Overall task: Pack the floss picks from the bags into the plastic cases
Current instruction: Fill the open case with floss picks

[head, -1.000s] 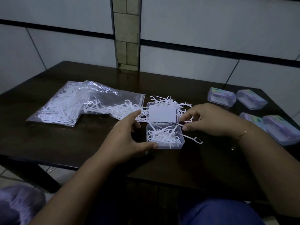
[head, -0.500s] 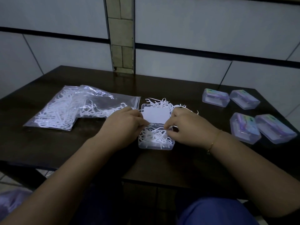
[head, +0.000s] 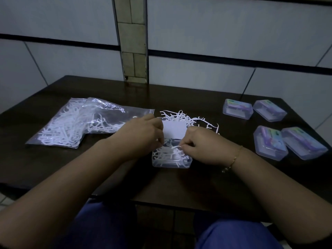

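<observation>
An open plastic case (head: pixel 171 158) sits at the near middle of the dark counter (head: pixel 53 168), close to the person so both hands can work over it; its lid (head: pixel 174 130) lies back flat, out of the way of the tray. The left hand (head: pixel 142 136) and right hand (head: pixel 203 146) meet over the tray, fingers curled down into the tangle of floss picks (head: pixel 170 153). The right grip seems pinched on a pick, probably to tuck it in; whether the left grip holds one I cannot tell. Loose picks (head: pixel 181 115) lie just behind the lid, within easy reach. The bags (head: pixel 71 123) lie to the left, four closed cases (head: pixel 269 130) apart to the right, likely finished.
</observation>
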